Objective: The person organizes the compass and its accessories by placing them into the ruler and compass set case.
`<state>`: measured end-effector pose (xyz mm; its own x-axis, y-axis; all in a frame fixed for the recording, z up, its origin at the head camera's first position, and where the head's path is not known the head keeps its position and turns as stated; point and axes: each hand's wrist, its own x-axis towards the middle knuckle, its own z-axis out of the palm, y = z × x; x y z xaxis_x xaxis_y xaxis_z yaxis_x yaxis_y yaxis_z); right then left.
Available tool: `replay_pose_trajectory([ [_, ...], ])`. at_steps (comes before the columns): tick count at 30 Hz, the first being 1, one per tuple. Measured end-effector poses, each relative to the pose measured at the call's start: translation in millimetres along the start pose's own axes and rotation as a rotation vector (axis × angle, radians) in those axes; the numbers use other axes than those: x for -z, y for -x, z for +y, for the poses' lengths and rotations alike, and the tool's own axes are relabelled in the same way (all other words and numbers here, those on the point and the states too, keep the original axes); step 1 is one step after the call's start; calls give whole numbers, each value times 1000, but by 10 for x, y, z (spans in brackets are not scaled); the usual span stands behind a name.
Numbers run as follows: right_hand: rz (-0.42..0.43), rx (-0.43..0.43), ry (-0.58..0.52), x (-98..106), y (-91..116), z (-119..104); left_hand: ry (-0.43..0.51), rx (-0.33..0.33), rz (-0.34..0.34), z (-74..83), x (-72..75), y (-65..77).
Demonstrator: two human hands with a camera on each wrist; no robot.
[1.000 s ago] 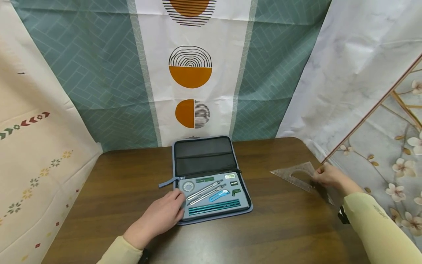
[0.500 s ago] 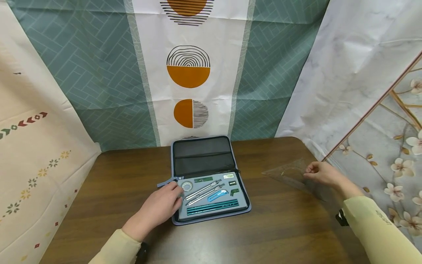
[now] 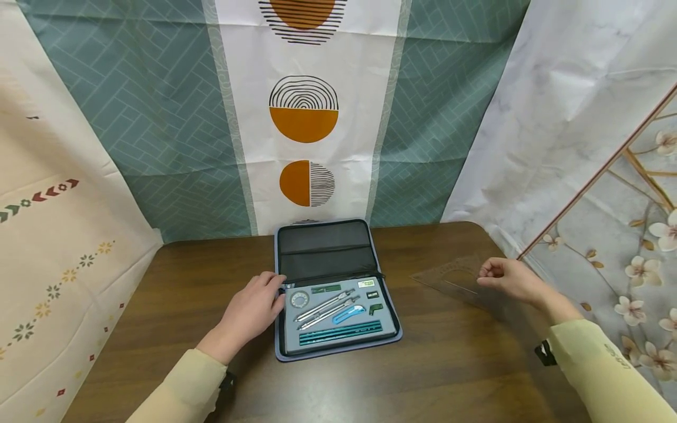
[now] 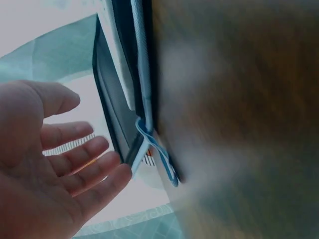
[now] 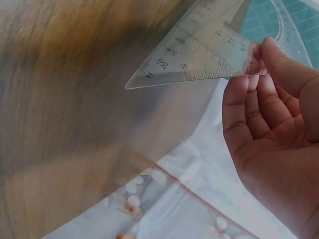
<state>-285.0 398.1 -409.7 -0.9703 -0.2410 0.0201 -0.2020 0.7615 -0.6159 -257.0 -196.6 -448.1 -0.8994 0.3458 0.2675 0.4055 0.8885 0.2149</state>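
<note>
A zippered case (image 3: 325,242) lies unfolded mid-table, its grey tray holding several drawing tools. Silver compasses (image 3: 324,308), a blue utility knife (image 3: 349,314) and dark green pencils (image 3: 340,333) fill most of it. My left hand (image 3: 248,317) is at the case's left edge, fingers loosely extended; whether it touches the case I cannot tell. A looped strap (image 4: 158,149) hangs beyond those fingers in the left wrist view. My right hand (image 3: 512,283) pinches a clear set square (image 5: 199,55) between thumb and fingers, above the table's right side.
The brown wooden table (image 3: 455,364) meets patterned cloth at the back and both sides. A white eraser (image 3: 366,284), a small sharpener (image 3: 372,295) and a round grey disc (image 3: 299,299) also sit in the tray. Flowered cloth (image 3: 642,264) borders the right edge.
My right hand has shifted left with the set square, which now shows faintly against the table. My left hand has drawn slightly left, off the tray's left part.
</note>
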Motion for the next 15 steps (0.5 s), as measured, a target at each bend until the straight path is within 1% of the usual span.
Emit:
replay_pose_trajectory([
  [3,0,7,11,6,-8,-74,29,29,14,-65,-12,-68],
  [8,0,19,14,5,-25,-198,107,89,18,-186,-30,-201],
  [11,2,34,3,-9,-41,-254,168,144,-2,-259,-52,-301],
  [15,-7,71,-30,-42,-67,-324,267,217,-50,-353,-92,-418],
])
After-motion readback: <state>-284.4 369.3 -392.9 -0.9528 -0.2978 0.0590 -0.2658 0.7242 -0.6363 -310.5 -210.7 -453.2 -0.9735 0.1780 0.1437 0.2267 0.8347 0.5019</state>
